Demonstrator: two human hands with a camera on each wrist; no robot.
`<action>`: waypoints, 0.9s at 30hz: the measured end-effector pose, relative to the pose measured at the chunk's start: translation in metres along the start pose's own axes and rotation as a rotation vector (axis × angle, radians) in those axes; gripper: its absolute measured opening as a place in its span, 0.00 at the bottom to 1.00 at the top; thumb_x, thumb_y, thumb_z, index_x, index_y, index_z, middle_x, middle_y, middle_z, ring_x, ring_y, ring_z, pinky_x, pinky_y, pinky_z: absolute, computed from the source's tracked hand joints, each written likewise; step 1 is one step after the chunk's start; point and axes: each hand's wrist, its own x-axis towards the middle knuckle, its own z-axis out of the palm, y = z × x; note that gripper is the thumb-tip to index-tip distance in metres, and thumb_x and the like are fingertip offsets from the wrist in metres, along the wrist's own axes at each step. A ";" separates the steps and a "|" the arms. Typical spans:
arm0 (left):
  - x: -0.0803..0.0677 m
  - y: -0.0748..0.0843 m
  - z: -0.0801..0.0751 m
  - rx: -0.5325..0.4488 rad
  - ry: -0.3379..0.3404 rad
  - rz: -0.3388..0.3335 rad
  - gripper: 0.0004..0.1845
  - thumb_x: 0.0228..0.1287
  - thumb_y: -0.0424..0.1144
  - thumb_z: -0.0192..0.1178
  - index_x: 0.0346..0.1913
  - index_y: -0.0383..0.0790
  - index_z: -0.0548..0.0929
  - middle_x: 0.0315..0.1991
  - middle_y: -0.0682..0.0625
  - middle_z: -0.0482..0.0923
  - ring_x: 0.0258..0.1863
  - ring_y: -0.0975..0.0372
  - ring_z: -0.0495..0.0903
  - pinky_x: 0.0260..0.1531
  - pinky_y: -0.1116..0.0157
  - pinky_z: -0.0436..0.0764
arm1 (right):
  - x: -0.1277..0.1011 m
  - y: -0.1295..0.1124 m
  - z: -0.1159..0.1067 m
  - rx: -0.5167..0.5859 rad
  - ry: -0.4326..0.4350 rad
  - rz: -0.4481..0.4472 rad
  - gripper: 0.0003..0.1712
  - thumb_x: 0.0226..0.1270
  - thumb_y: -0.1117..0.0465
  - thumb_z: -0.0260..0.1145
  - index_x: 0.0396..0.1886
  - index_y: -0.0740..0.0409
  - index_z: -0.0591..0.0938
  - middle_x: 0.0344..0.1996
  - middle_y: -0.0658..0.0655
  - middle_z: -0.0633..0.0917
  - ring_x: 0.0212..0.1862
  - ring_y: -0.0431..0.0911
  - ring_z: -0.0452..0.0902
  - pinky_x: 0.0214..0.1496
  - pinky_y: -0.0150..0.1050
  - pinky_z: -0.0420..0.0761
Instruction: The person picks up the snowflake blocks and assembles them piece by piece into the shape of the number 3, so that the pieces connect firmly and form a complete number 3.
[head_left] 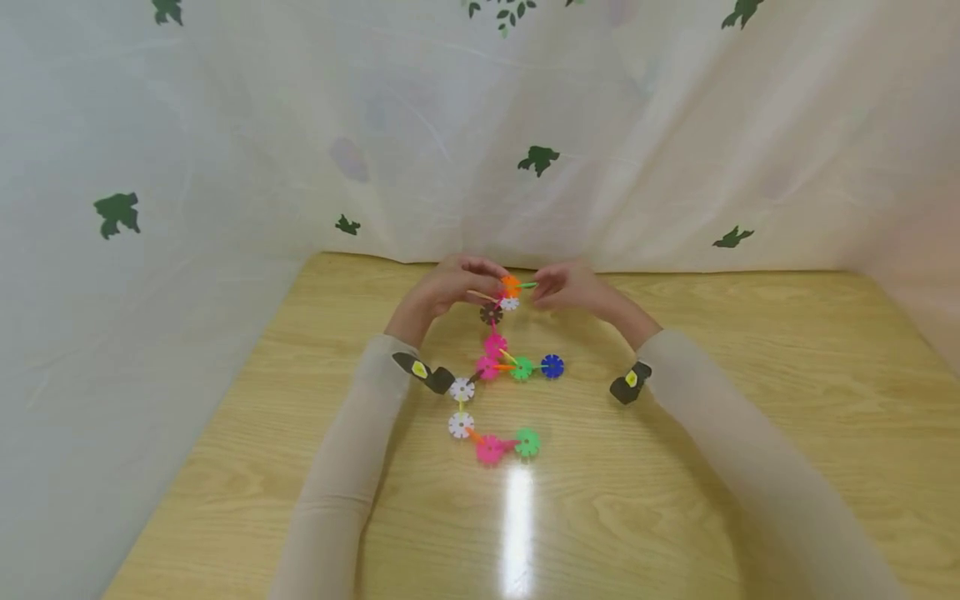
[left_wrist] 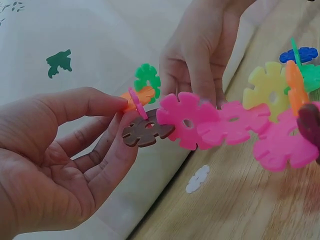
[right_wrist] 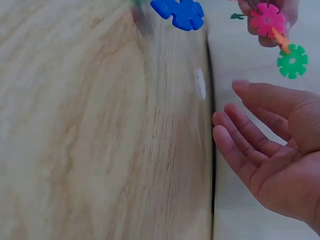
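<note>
A chain of coloured snowflake discs (head_left: 495, 343) runs down the middle of the wooden table (head_left: 675, 467). Its far end is lifted. My left hand (head_left: 491, 279) pinches that end between thumb and fingers at an orange disc (left_wrist: 141, 96), beside a brown disc (left_wrist: 146, 132) and pink discs (left_wrist: 187, 120). A green disc (left_wrist: 147, 79) sticks out past the orange one. My right hand (head_left: 543, 292) hovers just right of it with its fingers relaxed and its palm bare (right_wrist: 235, 115). The green disc (right_wrist: 292, 61) hangs a little beyond those fingertips.
A single white disc (left_wrist: 198, 178) lies loose on the table under the lifted end. The chain's near end has white (head_left: 461, 425), pink (head_left: 490, 449) and green (head_left: 527, 442) discs. A pale leaf-print cloth (head_left: 225, 125) walls the back and left sides.
</note>
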 end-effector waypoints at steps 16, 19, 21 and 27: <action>-0.003 0.000 -0.004 0.000 -0.023 0.006 0.13 0.72 0.29 0.59 0.56 0.29 0.81 0.40 0.54 0.85 0.42 0.61 0.85 0.55 0.54 0.86 | 0.034 0.003 0.013 -0.248 -0.118 0.021 0.28 0.59 0.64 0.77 0.58 0.68 0.82 0.42 0.62 0.86 0.40 0.44 0.76 0.39 0.27 0.76; -0.004 0.001 -0.003 -0.001 -0.023 0.007 0.12 0.72 0.29 0.59 0.54 0.31 0.82 0.40 0.54 0.86 0.43 0.61 0.85 0.55 0.54 0.85 | 0.036 0.003 0.014 -0.265 -0.131 -0.005 0.25 0.58 0.65 0.77 0.55 0.68 0.84 0.35 0.58 0.84 0.36 0.44 0.72 0.36 0.28 0.73; -0.004 0.001 -0.003 0.000 -0.021 0.005 0.11 0.71 0.30 0.60 0.52 0.33 0.84 0.40 0.54 0.86 0.43 0.61 0.85 0.56 0.54 0.85 | 0.036 0.003 0.015 -0.276 -0.135 -0.012 0.21 0.58 0.66 0.77 0.50 0.69 0.85 0.30 0.55 0.80 0.33 0.43 0.69 0.34 0.30 0.70; -0.004 0.000 -0.003 0.004 -0.010 -0.003 0.09 0.71 0.31 0.61 0.51 0.36 0.85 0.42 0.54 0.86 0.44 0.60 0.85 0.56 0.54 0.85 | 0.034 0.003 0.018 -0.295 -0.111 0.011 0.15 0.58 0.65 0.77 0.43 0.68 0.86 0.32 0.57 0.87 0.32 0.41 0.71 0.34 0.29 0.72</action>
